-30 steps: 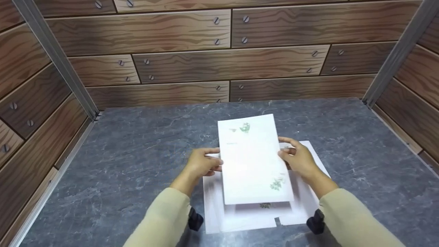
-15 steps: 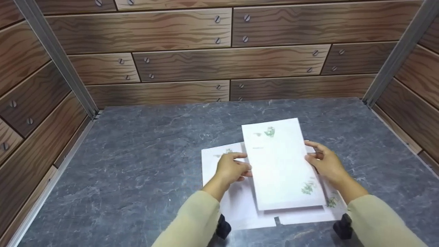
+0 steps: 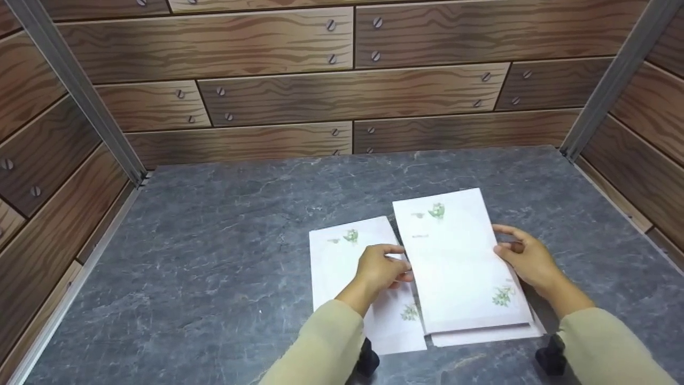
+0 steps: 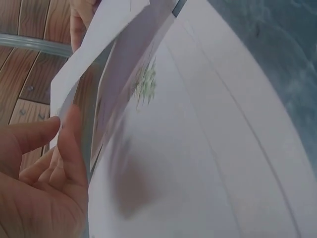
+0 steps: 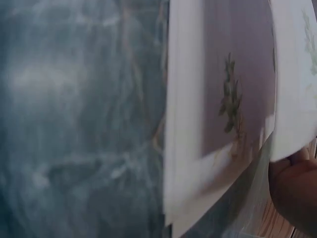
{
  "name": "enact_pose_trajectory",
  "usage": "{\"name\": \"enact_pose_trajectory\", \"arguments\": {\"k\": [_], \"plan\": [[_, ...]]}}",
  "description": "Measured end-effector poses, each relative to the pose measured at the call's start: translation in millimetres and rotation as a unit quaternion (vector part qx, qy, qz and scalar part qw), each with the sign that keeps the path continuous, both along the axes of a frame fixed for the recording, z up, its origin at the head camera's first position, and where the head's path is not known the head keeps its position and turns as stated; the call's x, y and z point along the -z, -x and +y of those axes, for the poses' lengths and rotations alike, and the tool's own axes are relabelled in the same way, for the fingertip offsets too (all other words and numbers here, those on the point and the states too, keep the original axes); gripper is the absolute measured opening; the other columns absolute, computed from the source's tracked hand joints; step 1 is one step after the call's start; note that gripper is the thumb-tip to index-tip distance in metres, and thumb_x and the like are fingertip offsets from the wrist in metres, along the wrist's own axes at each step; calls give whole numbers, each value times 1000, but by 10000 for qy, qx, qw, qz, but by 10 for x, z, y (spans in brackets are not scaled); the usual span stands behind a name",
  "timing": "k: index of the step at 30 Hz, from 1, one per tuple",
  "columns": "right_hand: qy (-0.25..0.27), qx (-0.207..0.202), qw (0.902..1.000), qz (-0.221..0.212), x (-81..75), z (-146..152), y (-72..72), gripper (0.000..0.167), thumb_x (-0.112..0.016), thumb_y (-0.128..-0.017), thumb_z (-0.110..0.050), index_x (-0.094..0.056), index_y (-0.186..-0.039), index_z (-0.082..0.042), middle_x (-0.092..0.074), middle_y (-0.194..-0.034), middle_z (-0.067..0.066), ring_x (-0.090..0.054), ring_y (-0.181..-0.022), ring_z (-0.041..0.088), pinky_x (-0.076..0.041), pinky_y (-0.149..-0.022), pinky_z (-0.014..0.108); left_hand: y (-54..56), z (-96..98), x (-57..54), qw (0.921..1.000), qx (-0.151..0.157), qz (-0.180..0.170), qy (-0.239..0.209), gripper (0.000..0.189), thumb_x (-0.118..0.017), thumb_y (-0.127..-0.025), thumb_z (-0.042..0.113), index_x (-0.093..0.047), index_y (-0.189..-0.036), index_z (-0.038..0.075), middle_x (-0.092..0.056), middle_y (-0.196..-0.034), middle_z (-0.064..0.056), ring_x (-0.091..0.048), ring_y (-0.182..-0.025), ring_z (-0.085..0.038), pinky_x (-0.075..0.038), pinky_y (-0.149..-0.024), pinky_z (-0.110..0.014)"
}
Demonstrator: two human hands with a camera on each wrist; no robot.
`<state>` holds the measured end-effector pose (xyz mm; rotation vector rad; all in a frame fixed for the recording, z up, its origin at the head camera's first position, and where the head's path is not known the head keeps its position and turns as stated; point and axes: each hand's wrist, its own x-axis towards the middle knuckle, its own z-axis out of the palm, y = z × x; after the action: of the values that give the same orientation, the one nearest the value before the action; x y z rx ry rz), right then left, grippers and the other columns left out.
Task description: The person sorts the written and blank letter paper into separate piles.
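Both hands hold a white paper sheet point(image 3: 459, 267) with green leaf prints, slightly raised above a second white sheet point(image 3: 489, 336) on the table. My left hand point(image 3: 378, 271) pinches its left edge; in the left wrist view, thumb and fingers point(image 4: 69, 144) meet at that edge. At the opposite edge, my right hand point(image 3: 529, 262) grips the sheet between thumb and fingers. To the left, another printed white sheet point(image 3: 334, 272) lies flat, partly covered by my left hand and forearm. The right wrist view shows the lower sheet's leaf print point(image 5: 230, 99) in shadow.
A dark grey marbled tabletop point(image 3: 224, 256) extends around the sheets. Wood-patterned walls point(image 3: 278, 96) with metal corner posts point(image 3: 80, 101) enclose the back and sides. A dark wrist device point(image 3: 551, 355) sits under the right sleeve.
Both hands have carried the held sheet rightward and a little nearer, from over the gap between the lying sheets to above the right one. The left lying sheet is now more exposed.
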<state>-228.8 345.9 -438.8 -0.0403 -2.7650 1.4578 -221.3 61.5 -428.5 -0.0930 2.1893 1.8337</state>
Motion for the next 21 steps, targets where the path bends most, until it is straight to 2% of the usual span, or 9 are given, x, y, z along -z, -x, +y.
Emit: {"name": "enact_pose_trajectory", "arguments": {"k": [7, 10, 16, 21], "plan": [[-359, 55, 9993, 32, 62, 141, -16, 47, -57, -96, -10, -43, -140, 0, -62, -106, 22, -61, -74, 16, -51, -60, 30, -33, 173, 29, 9989, 251, 173, 343, 35, -66, -84, -2, -63, -118, -2, -67, -67, -4, -69, -61, -18, -54, -55, -25], [-526, 60, 9985, 143, 87, 159, -13, 45, -57, -95, -7, -45, -138, 2, -62, -105, 24, -61, -75, 17, -50, -60, 28, -37, 216, 32, 9984, 264, 124, 494, 34, -68, -83, 0, -63, -117, -2, -66, -64, -4, -68, -60, -17, -53, -54, -24], [-967, 71, 9951, 218, 126, 147, -20, 43, -58, -95, -8, -47, -136, 2, -63, -105, 26, -61, -82, 23, -48, -62, 26, -47, 237, 43, 9962, 257, 111, 823, 31, -69, -83, 3, -64, -114, -3, -65, -64, -3, -66, -58, -15, -52, -54, -24], [-1276, 79, 9913, 300, 147, 137, -29, 41, -58, -94, -7, -49, -133, 4, -63, -100, 22, -60, -85, 28, -47, -62, 27, -72, 229, 50, 9956, 328, 30, 878, 30, -70, -84, 5, -65, -113, -3, -65, -67, -3, -66, -60, -15, -52, -55, -23]]}}
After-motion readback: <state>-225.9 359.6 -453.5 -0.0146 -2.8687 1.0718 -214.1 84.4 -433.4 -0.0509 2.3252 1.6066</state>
